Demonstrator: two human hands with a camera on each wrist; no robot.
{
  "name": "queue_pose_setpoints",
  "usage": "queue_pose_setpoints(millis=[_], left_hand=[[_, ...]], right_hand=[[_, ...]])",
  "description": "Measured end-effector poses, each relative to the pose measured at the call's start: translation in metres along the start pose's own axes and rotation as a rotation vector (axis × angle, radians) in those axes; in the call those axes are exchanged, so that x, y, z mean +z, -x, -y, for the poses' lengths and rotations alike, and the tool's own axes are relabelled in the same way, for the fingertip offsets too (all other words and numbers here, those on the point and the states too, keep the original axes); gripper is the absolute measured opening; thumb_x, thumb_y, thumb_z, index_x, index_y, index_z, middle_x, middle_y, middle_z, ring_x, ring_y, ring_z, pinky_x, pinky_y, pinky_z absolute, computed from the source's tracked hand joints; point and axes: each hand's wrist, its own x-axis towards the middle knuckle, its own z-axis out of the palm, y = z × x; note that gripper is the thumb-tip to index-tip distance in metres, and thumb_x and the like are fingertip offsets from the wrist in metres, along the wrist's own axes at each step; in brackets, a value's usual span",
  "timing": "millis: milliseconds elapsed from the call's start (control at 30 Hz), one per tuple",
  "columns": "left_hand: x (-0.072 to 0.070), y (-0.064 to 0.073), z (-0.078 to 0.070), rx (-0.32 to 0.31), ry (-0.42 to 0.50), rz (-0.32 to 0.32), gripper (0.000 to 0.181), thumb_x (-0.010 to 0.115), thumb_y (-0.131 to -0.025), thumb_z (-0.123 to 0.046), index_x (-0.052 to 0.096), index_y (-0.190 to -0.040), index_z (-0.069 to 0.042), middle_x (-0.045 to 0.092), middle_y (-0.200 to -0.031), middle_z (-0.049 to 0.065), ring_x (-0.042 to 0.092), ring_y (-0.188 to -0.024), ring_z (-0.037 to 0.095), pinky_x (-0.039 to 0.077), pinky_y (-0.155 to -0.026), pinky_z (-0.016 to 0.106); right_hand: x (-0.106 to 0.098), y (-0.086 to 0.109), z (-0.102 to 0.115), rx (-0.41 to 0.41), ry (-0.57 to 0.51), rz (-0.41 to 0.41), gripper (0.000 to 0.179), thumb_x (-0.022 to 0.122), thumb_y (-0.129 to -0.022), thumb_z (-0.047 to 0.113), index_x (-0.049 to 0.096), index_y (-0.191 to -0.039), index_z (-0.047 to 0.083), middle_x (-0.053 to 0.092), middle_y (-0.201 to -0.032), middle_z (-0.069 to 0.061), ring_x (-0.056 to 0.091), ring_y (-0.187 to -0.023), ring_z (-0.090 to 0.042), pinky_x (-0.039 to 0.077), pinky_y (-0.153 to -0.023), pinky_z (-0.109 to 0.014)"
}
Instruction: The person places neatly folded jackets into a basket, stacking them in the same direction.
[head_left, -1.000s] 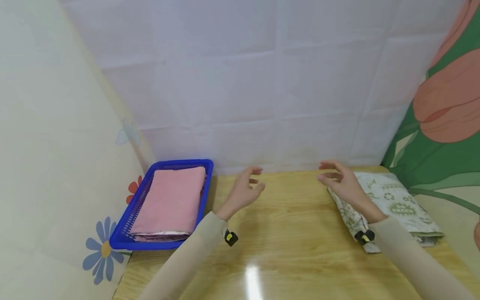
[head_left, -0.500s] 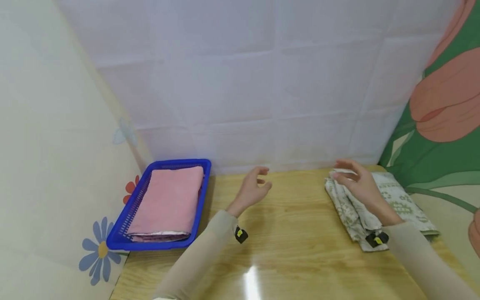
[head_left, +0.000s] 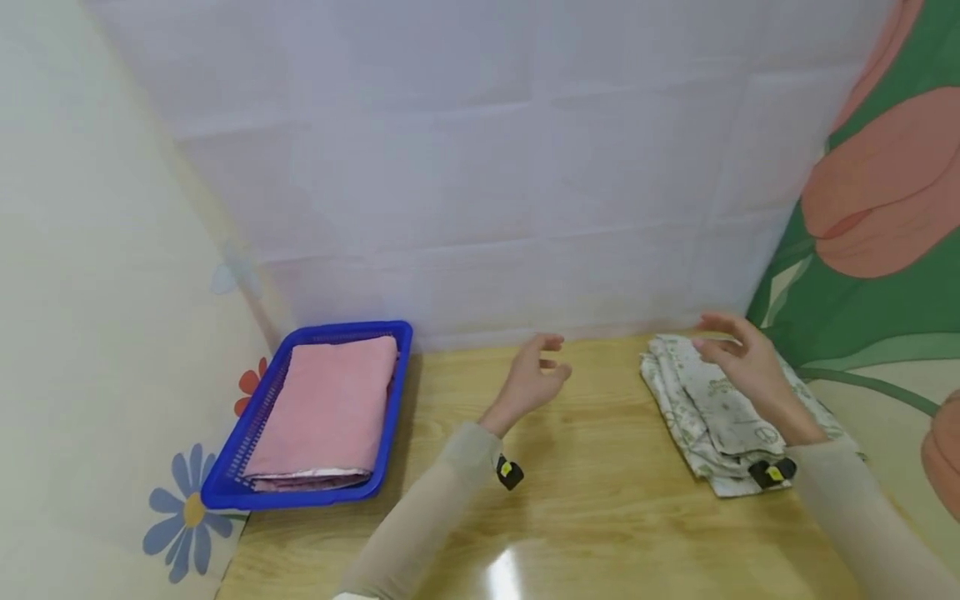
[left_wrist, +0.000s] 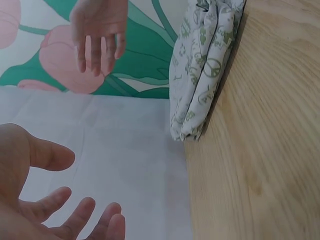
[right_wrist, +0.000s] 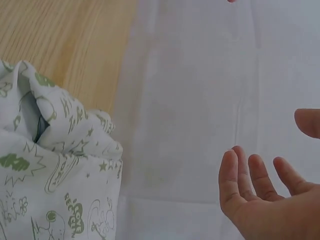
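Over the middle of the table my left hand (head_left: 528, 379) hovers with thumb and fingers apart and nothing between them. My right hand (head_left: 750, 367) is raised above a folded white cloth with green print (head_left: 727, 417) at the table's right side, its fingers loosely bent and holding nothing. In the right wrist view the printed cloth (right_wrist: 65, 170) lies off to the side of the fingers, not touching them. A folded pink cloth (head_left: 322, 408) rests in a blue plastic basket (head_left: 400, 400) on the left, away from both hands.
The wooden table (head_left: 570, 508) ends at a white sheet (head_left: 480, 208) hanging behind it. A flower-patterned wall (head_left: 885, 208) stands close on the right, and a pale wall (head_left: 97, 292) on the left.
Both hands have moved to the right in the head view. The right hand shows more of the printed cloth's left part now. The view has turned slightly right; the basket shifts left.
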Motion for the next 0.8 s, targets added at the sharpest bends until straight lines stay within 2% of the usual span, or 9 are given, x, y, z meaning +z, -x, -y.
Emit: queue_pose_setpoints(millis=[167,233,333,433,567,667,800], left_hand=[[0.026,-0.001,-0.003,-0.003,0.003,-0.017,0.051,0.07,-0.102,-0.02,0.055,-0.151,-0.022,0.059,-0.148,0.006,0.064,-0.123,0.024,0.061,-0.092,0.037],[0.038,-0.003,-0.004,-0.008,0.005,-0.024,0.051,0.07,-0.102,-0.02,0.055,-0.151,-0.022,0.06,-0.147,0.006,0.064,-0.121,0.023,0.061,-0.09,0.036],[0.057,-0.006,-0.004,-0.015,0.023,-0.034,0.051,0.072,-0.101,-0.021,0.057,-0.149,-0.022,0.062,-0.145,0.006,0.065,-0.12,0.024,0.06,-0.089,0.033],[0.073,-0.007,-0.002,-0.015,0.046,-0.039,0.05,0.072,-0.101,-0.021,0.058,-0.148,-0.022,0.063,-0.143,0.005,0.066,-0.119,0.026,0.059,-0.089,0.031],[0.09,-0.007,0.0,-0.025,0.06,-0.046,0.048,0.073,-0.101,-0.023,0.059,-0.147,-0.023,0.062,-0.141,0.003,0.066,-0.118,0.026,0.057,-0.09,0.029],[0.101,-0.007,0.0,-0.032,0.071,-0.052,0.047,0.073,-0.101,-0.024,0.06,-0.146,-0.023,0.061,-0.141,0.003,0.065,-0.119,0.027,0.056,-0.09,0.027],[0.115,-0.006,-0.004,-0.049,0.077,-0.064,0.045,0.075,-0.1,-0.024,0.061,-0.143,-0.023,0.061,-0.138,0.001,0.065,-0.118,0.025,0.054,-0.088,0.025]], right_hand=[[-0.013,0.0,-0.01,-0.012,0.005,-0.018,0.046,0.063,-0.109,0.021,0.05,-0.153,0.016,0.056,-0.132,0.02,0.06,-0.106,0.013,0.054,-0.085,-0.009],[-0.019,0.001,-0.014,-0.008,0.024,-0.033,0.05,0.064,-0.109,0.021,0.048,-0.155,0.013,0.055,-0.13,0.022,0.059,-0.106,0.014,0.054,-0.084,-0.008],[-0.027,0.003,-0.022,0.019,0.062,-0.047,0.057,0.063,-0.109,0.025,0.043,-0.16,0.01,0.054,-0.129,0.026,0.057,-0.106,0.015,0.051,-0.083,-0.007],[-0.033,0.004,-0.029,0.043,0.121,-0.061,0.061,0.063,-0.109,0.03,0.042,-0.161,0.007,0.053,-0.131,0.022,0.052,-0.106,0.016,0.048,-0.081,-0.006],[-0.041,0.006,-0.044,0.067,0.178,-0.072,0.064,0.063,-0.109,0.036,0.041,-0.161,0.005,0.048,-0.131,0.024,0.047,-0.105,0.017,0.046,-0.077,-0.006],[-0.049,0.008,-0.057,0.082,0.171,-0.066,0.066,0.061,-0.109,0.036,0.037,-0.163,0.006,0.044,-0.127,0.032,0.047,-0.105,0.019,0.045,-0.078,-0.006],[-0.058,0.011,-0.073,0.105,0.158,-0.056,0.066,0.059,-0.11,0.036,0.035,-0.166,0.01,0.045,-0.128,0.03,0.045,-0.105,0.021,0.044,-0.079,-0.004]])
